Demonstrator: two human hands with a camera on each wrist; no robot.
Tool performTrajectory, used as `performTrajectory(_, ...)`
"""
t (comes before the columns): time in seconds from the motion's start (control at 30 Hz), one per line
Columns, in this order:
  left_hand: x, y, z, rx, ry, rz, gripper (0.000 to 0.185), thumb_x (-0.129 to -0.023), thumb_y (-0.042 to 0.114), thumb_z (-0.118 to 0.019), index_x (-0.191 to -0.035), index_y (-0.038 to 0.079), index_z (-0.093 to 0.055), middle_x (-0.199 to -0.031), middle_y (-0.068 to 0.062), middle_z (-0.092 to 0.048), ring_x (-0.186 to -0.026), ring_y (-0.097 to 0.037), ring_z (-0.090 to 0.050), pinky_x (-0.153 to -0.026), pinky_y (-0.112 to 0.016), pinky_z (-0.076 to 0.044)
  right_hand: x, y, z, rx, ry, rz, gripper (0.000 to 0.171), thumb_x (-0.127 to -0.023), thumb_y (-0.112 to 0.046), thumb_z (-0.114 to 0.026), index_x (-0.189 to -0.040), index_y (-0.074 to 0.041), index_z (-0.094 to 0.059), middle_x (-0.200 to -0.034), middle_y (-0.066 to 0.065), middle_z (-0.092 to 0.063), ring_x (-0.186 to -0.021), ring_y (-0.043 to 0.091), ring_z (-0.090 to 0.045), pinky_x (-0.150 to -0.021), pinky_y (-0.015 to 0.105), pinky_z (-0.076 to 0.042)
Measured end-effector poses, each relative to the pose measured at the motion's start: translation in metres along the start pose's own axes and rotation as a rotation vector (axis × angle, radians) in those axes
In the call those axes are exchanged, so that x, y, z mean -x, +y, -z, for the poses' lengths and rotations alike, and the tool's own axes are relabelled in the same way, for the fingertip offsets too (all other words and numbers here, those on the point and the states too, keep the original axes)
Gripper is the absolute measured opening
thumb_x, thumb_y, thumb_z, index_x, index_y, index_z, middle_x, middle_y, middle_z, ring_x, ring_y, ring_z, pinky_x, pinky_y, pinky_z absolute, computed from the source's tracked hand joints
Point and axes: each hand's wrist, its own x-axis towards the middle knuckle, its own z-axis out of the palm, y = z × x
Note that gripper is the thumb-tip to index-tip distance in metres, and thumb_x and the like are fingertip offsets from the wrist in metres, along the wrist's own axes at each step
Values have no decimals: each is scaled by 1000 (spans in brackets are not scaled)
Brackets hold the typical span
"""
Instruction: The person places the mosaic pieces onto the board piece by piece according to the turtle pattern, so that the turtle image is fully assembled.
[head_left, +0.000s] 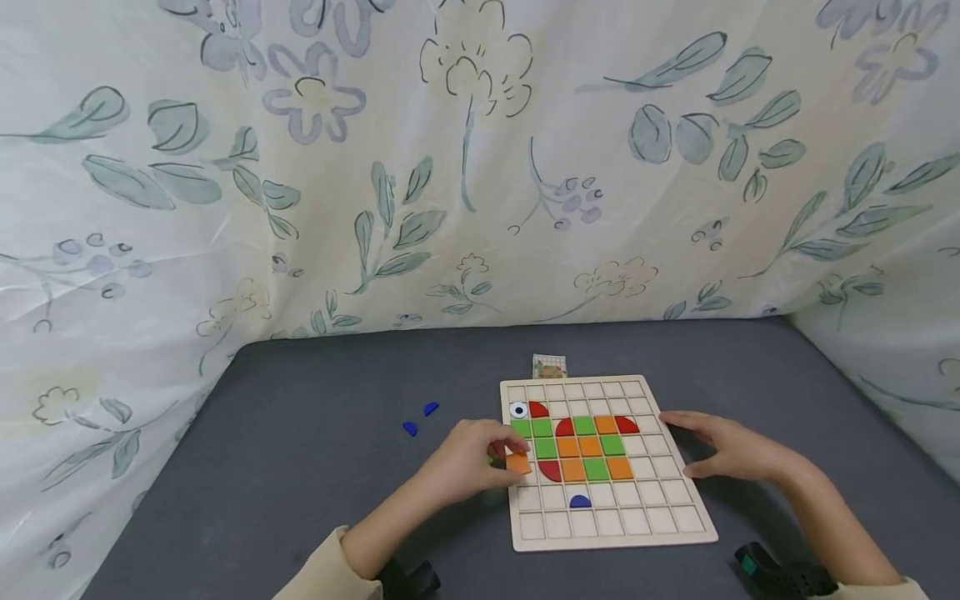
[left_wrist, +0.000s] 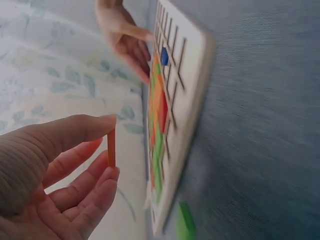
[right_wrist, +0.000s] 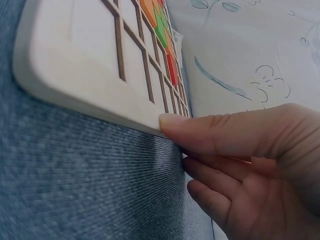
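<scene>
Orange tile (head_left: pixel 518 463) half-hidden by fingers (head_left: pixel 501 457).

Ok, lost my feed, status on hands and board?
Left hand pinches orange tile at board edge. Right hand steadies board. Nothing blocking.

Beige sleeves (head_left: pixel 330 567) on both arms; black wrist-worn cameras (head_left: pixel 783 575), teal mark on right one.

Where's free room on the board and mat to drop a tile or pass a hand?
Free: the board's bottom two rows apart from the blue half-round, its top row, its right columns, and the mat left of the two blue pieces. Crowded: the coloured block mid-board, where the left hand pinches an orange tile.
</scene>
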Motion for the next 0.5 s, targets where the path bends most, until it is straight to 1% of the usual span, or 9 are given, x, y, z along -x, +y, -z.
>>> performTrajectory(0.1, -19, 10, -4, -14, -38, -12, 28, -73, 17, -78, -100, 12, -71, -89, 7, -67, -78, -11, -57, -63, -17, -43, 0, 1, 1, 5, 2, 3, 83, -71, -18, -78, -137, 9, -34, -138, 37, -28, -126, 57, -21, -93, 68, -26)
performTrajectory(0.23, -44, 24, -11, -61, -74, -56, 28, -75, 19, -77, -101, 13, -70, -91, 7, -68, -79, -7, -57, -65, -15, -43, 0, 3, 2, 14, 4, 17, 82, -71, -18, -77, -136, 10, -35, -138, 37, -29, -126, 56, -22, -93, 68, -26)
performTrajectory(0.33, -63, 32, -20, -91, -92, -90, 28, -75, 18, -76, -102, 14, -70, -91, 6, -68, -77, -4, -56, -64, -13, -42, -1, 5, 3, 26, 8, 25, 82, -71, -18, -77, -136, 9, -35, -138, 36, -30, -126, 56, -23, -93, 67, -27)
performTrajectory(0.5, -87, 43, -35, -129, -131, -104, 27, -76, 19, -76, -102, 16, -69, -91, 8, -67, -77, -3, -55, -64, -12, -41, -1, 6, 3, 39, 7, 32, 81, -72, -20, -77, -136, 9, -36, -138, 36, -31, -125, 56, -24, -92, 67, -28)
